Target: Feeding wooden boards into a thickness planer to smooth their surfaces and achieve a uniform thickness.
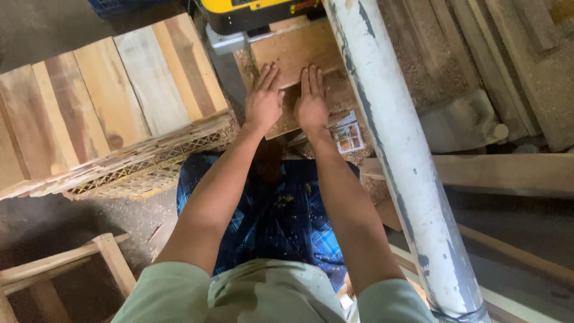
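A short wooden board (294,51) lies flat on the infeed table of a yellow and black planer (251,13), its far end at the machine's mouth. My left hand (263,100) and my right hand (311,101) lie side by side, palms down, fingers stretched forward. Their fingertips rest on the board's near end. A second, sawdust-covered board (342,96) lies under the palms and sticks out toward me.
A stack of planed boards (107,101) rests on a yellow mesh crate (149,167) at the left. A thick white pipe (400,155) runs diagonally at my right. Rough planks (514,60) and sawdust lie at the far right. A wooden frame (72,263) stands at bottom left.
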